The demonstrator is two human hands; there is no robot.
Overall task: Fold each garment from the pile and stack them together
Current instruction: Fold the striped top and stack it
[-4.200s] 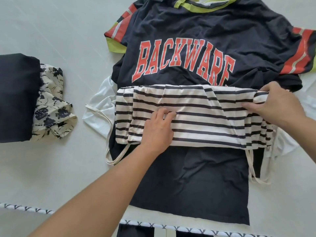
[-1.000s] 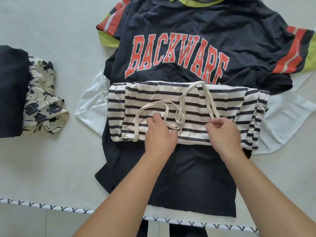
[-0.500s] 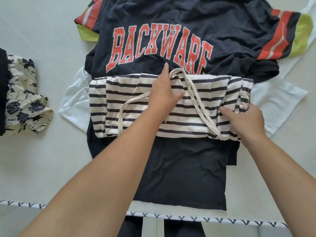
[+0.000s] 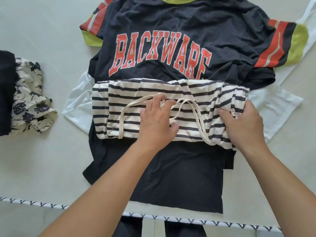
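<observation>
A cream garment with dark stripes (image 4: 119,93) lies folded into a wide band across the pile, its thin cream straps (image 4: 193,110) looped on top. My left hand (image 4: 157,120) rests flat on its middle, fingers spread over the straps. My right hand (image 4: 242,124) grips the band's bunched right end, fingers curled into the folds. Beneath lies a dark T-shirt (image 4: 171,31) with red "BACKWARE" lettering and red and lime sleeves. A white garment (image 4: 277,106) sticks out under it on both sides.
At the left edge sits a stack of folded clothes: a dark piece (image 4: 5,93) and a cream floral one (image 4: 29,103). A patterned white trim (image 4: 188,219) marks the near edge of the pale surface (image 4: 42,159).
My left hand slid back from the band's far edge to its middle. My right hand moved up the right end and took hold of the folds. The view shifted right.
</observation>
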